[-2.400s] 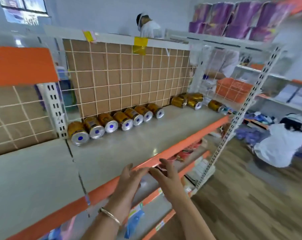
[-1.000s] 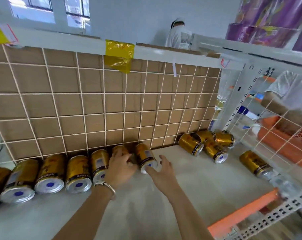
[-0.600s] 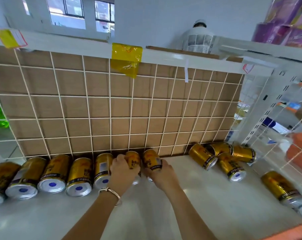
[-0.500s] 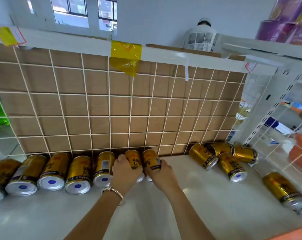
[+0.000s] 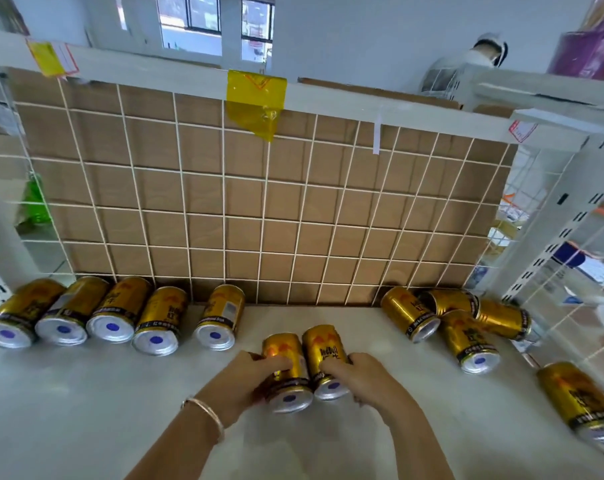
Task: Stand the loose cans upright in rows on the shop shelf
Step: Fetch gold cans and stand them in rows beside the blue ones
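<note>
Gold drink cans lie on their sides on the pale shelf (image 5: 85, 410). My left hand (image 5: 248, 379) grips one gold can (image 5: 281, 351) and my right hand (image 5: 362, 379) grips a second gold can (image 5: 323, 346); the two cans lie side by side, silver bases toward me, pulled away from the back grid. Several cans (image 5: 113, 313) remain in a row on their sides at the back left, the nearest of them (image 5: 220, 317) standing apart. A loose cluster of cans (image 5: 453, 320) lies at the back right, and one more can (image 5: 577, 400) lies at the far right.
A white wire grid over brown board (image 5: 259, 209) closes the shelf's back. A wire side panel and perforated white upright (image 5: 557, 258) close the right end. Yellow tape (image 5: 255, 98) hangs from the top rail. A person stands behind the shelf at upper right (image 5: 466, 60).
Both hands have closed on the two rightmost cans of the back row and drawn them toward me, away from the grid. A gap now shows in the row.
</note>
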Demonstrator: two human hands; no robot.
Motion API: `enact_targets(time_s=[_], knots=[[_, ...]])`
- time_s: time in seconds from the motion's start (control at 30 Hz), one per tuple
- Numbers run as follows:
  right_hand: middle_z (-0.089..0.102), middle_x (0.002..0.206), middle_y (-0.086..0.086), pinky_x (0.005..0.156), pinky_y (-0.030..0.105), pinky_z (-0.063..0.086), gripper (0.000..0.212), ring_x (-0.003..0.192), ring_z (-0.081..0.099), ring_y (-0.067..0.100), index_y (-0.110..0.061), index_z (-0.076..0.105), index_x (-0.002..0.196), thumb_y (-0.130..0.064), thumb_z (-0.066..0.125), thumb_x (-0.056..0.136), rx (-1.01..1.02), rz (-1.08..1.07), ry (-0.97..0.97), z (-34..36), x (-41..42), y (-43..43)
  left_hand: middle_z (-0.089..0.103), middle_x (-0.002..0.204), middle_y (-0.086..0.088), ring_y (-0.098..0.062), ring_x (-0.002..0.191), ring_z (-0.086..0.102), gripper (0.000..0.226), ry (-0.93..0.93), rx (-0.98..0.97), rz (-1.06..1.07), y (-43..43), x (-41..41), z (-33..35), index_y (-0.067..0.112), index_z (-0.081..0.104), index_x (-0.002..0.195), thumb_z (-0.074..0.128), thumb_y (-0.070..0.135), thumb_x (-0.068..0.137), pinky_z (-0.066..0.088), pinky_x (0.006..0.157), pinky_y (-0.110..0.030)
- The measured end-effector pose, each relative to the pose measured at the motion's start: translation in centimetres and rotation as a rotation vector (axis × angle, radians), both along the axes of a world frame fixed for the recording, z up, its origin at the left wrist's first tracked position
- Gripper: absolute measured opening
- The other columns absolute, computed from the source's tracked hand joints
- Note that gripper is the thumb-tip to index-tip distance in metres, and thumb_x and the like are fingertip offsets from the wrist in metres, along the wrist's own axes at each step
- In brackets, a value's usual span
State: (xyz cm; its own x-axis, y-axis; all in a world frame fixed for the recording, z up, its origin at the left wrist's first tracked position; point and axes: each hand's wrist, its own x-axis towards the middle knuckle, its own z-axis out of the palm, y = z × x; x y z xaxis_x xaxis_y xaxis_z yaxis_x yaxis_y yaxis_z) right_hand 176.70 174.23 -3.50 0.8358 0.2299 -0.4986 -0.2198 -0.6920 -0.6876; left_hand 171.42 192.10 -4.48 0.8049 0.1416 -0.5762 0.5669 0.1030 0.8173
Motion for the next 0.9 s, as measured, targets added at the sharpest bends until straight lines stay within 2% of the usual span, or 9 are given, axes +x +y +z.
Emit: enact_targets(time_s=[0.13, 0.23, 0.33, 0.43, 0.5, 0.6, 0.73, 0.8, 0.9], knots=[[0.050, 0.064, 0.001, 0.050, 0.020, 0.031, 0.031, 0.054, 0.042, 0.011, -0.015, 0.062, 0.078, -0.046, 0.060, 0.078, 0.180, -0.060, 0.066, -0.3, -1.5, -1.7, 0.073, 0.090, -0.019, -0.029, 0.084, 0.066, 0.025, -0.016, -0.178, 0.060, -0.5, -1.8, 0.2, -0.002, 0.068, 0.094, 0.071, 0.019, 0.080, 0.051, 0.091, -0.043], [0.062, 0.066, 0.001, 0.059, 0.026, 0.033, 0.029, 0.064, 0.050, 0.013, -0.017, 0.066, 0.078, -0.044, 0.059, 0.082, 0.383, -0.155, 0.135, -0.5, -2.6, -2.0, 0.070, 0.110, -0.021, -0.034, 0.099, 0.066, 0.041, -0.070, -0.427, 0.158, -1.5, -3.1, 0.2, 0.004, 0.063, 0.112, 0.070, 0.027, 0.078, 0.050, 0.094, -0.049], [0.065, 0.065, -0.001, 0.059, 0.025, 0.035, 0.029, 0.065, 0.051, 0.013, -0.015, 0.067, 0.082, -0.044, 0.061, 0.081, 0.466, -0.148, 0.153, -0.3, -3.3, -1.8, 0.067, 0.115, -0.023, -0.038, 0.106, 0.065, 0.050, -0.111, -0.580, 0.257, -2.1, -4.5, 0.0, 0.007, 0.059, 0.120, 0.067, 0.031, 0.076, 0.050, 0.092, -0.055], [0.060, 0.071, 0.003, 0.054, 0.024, 0.033, 0.048, 0.060, 0.046, 0.012, -0.014, 0.067, 0.088, -0.053, 0.063, 0.060, 0.507, -0.020, 0.130, -0.3, -3.9, -1.4, 0.067, 0.115, -0.025, -0.038, 0.105, 0.064, 0.054, -0.140, -0.591, 0.292, -2.0, -6.0, 0.3, 0.006, 0.060, 0.120, 0.069, 0.031, 0.073, 0.050, 0.094, -0.054], [0.056, 0.064, 0.000, 0.051, 0.023, 0.031, 0.058, 0.052, 0.042, 0.008, -0.012, 0.067, 0.090, -0.056, 0.065, 0.052, 0.549, 0.051, 0.141, -0.4, -4.4, -1.0, 0.068, 0.113, -0.024, -0.035, 0.100, 0.063, 0.051, -0.152, -0.572, 0.320, -1.7, -7.2, 0.4, 0.006, 0.063, 0.115, 0.069, 0.032, 0.071, 0.047, 0.099, -0.052], [0.050, 0.055, -0.003, 0.050, 0.022, 0.029, 0.050, 0.048, 0.038, 0.008, -0.009, 0.065, 0.087, -0.050, 0.067, 0.058, 0.622, 0.135, 0.232, -0.5, -5.3, 0.1, 0.070, 0.101, -0.021, -0.031, 0.092, 0.063, 0.048, -0.161, -0.569, 0.376, -1.1, -9.5, 0.6, 0.006, 0.066, 0.109, 0.069, 0.034, 0.070, 0.044, 0.101, -0.050], [0.051, 0.064, 0.007, 0.050, 0.022, 0.030, 0.053, 0.048, 0.038, 0.011, -0.005, 0.063, 0.090, -0.046, 0.071, 0.058, 0.645, 0.210, 0.320, -0.5, -6.7, 2.7, 0.070, 0.095, -0.017, -0.028, 0.083, 0.063, 0.049, -0.215, -0.529, 0.475, 0.8, -12.9, 1.4, 0.008, 0.067, 0.107, 0.070, 0.036, 0.067, 0.050, 0.083, -0.041], [0.049, 0.061, 0.007, 0.048, 0.022, 0.030, 0.059, 0.046, 0.039, 0.011, -0.005, 0.059, 0.088, -0.047, 0.072, 0.050, 0.665, 0.249, 0.343, -0.2, -7.9, 4.5, 0.070, 0.096, -0.014, -0.026, 0.083, 0.062, 0.043, -0.249, -0.522, 0.501, 1.9, -14.8, 2.0, 0.013, 0.068, 0.104, 0.068, 0.038, 0.069, 0.047, 0.081, -0.038], [0.046, 0.054, 0.006, 0.047, 0.023, 0.025, 0.057, 0.042, 0.037, 0.012, -0.005, 0.055, 0.083, -0.045, 0.072, 0.045, 0.691, 0.301, 0.375, 0.1, -10.3, 7.7, 0.070, 0.083, -0.012, -0.023, 0.070, 0.064, 0.034, -0.300, -0.528, 0.576, 3.8, -18.2, 2.8, 0.015, 0.071, 0.090, 0.068, 0.039, 0.067, 0.047, 0.074, -0.034]])
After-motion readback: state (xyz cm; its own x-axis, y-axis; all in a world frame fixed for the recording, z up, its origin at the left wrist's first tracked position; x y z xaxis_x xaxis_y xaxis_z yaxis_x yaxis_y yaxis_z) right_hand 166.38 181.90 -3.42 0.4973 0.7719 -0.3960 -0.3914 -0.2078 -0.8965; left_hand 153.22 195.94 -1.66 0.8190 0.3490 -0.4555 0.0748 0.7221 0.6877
